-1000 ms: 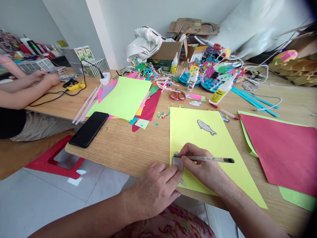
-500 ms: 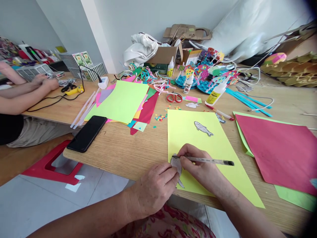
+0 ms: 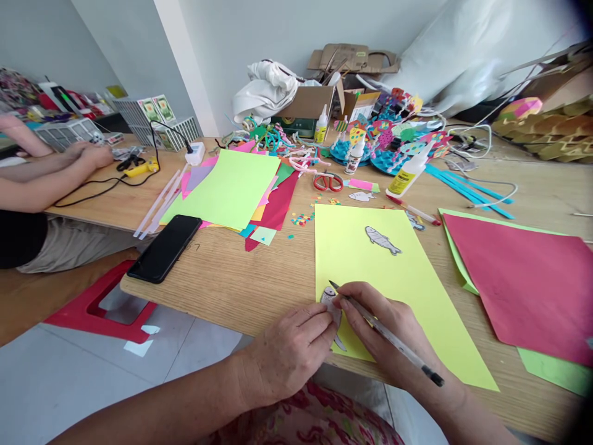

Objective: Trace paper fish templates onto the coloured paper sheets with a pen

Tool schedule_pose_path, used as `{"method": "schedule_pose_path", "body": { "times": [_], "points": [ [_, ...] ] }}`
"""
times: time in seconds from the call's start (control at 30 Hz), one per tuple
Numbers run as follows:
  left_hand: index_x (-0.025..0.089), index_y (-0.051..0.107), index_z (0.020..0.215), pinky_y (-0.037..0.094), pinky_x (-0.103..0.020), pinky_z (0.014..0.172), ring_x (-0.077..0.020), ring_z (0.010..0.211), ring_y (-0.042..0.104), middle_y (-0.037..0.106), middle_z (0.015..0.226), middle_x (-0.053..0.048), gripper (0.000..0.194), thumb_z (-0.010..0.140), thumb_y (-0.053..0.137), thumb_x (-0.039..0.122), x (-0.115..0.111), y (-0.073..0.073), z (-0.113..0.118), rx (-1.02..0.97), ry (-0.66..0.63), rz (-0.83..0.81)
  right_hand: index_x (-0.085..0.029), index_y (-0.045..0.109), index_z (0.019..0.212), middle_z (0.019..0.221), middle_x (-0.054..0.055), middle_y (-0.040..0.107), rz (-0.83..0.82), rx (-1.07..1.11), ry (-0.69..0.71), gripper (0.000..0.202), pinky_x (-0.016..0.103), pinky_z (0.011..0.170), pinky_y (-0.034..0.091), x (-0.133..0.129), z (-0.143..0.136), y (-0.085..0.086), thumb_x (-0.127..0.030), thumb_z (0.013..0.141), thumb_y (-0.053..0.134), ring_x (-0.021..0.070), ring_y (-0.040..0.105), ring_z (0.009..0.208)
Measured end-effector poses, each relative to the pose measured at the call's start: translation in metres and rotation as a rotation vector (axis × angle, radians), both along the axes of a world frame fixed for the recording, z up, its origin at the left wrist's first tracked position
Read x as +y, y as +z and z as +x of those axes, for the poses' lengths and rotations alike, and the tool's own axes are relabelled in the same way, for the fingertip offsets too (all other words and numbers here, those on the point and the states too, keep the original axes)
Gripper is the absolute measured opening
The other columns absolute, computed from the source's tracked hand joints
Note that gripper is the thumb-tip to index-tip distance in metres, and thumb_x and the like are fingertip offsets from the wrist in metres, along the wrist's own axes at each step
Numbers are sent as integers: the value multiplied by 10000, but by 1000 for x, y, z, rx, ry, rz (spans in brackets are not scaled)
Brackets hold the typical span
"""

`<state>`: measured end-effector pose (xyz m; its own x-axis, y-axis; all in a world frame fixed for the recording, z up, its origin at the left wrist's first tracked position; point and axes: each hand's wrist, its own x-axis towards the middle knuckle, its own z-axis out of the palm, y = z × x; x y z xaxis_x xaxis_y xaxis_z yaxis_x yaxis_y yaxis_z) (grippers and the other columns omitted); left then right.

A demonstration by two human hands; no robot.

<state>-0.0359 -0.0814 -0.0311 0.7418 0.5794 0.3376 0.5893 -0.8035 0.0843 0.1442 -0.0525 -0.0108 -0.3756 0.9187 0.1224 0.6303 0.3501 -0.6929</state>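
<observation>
My left hand (image 3: pixel 296 346) has its fingers bent together, pressing a grey paper fish cutout (image 3: pixel 328 295) onto the left edge of a yellow sheet (image 3: pixel 398 272). The fish's head and tail show; its middle is partly under my fingers. My right hand (image 3: pixel 384 318) grips a clear pen (image 3: pixel 398 349) with a dark end cap. The pen's tip points up and left, just above the fish's head. Farther up the same sheet lies a second grey paper fish (image 3: pixel 382 241), with drawn lines on it.
A red sheet (image 3: pixel 523 278) lies to the right, a green sheet (image 3: pixel 236 185) and phone (image 3: pixel 164 247) to the left. Behind are red-handled scissors (image 3: pixel 328 181), a glue bottle (image 3: pixel 407 173) and craft pieces. At far left another person's hands (image 3: pixel 90 154) work near a yellow glue gun (image 3: pixel 141 168).
My right hand has shifted slightly, tilting the pen so its rear end swings down and its tip lifts up. More of the fish's head shows now. The left hand stays in place.
</observation>
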Motion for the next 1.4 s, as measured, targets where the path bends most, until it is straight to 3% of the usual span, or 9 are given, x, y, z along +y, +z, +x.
{"method": "schedule_pose_path", "body": {
  "times": [0.23,0.47,0.57,0.77,0.97,1.4],
  "points": [
    [53,505,1187,378,-312,1075,-186,1199,455,567,1169,-114,299,918,392,118,0,-2,0,28,-11,9,-229,500,909,753,8,663,-14,15,12,126,234,562,462,2,0,2,-295,899,394,137,634,618],
    [36,505,1182,375,-307,1066,-196,1186,455,545,1175,-125,301,916,390,118,2,3,1,14,-10,-48,-221,552,817,706,-7,649,-161,98,-35,121,239,590,451,13,2,11,-289,838,454,141,606,648],
    [42,516,1160,370,-305,1064,-194,1173,461,542,1172,-122,285,910,397,110,2,4,1,13,-8,-65,-211,545,760,627,-15,604,-235,143,-84,93,243,534,427,20,2,9,-247,778,462,138,561,577],
    [68,540,1077,362,-294,1059,-181,1161,462,570,1118,-102,224,906,406,116,2,3,2,8,2,-96,-201,537,733,548,-36,526,-333,207,-38,84,225,456,354,22,-3,5,-215,709,457,114,460,494],
    [82,537,1044,361,-298,1053,-186,1133,480,589,1092,-84,207,894,462,205,4,6,4,-28,-8,-130,-198,530,725,542,-45,517,-363,229,-26,66,214,441,329,21,-4,5,-230,704,476,103,427,486],
    [91,549,1028,365,-294,1039,-188,1132,486,590,1102,-88,198,885,482,209,6,5,5,-31,-2,-115,-196,528,734,528,-45,506,-337,199,-7,83,219,430,310,21,-5,2,-229,710,456,100,405,463]
  ]
}}
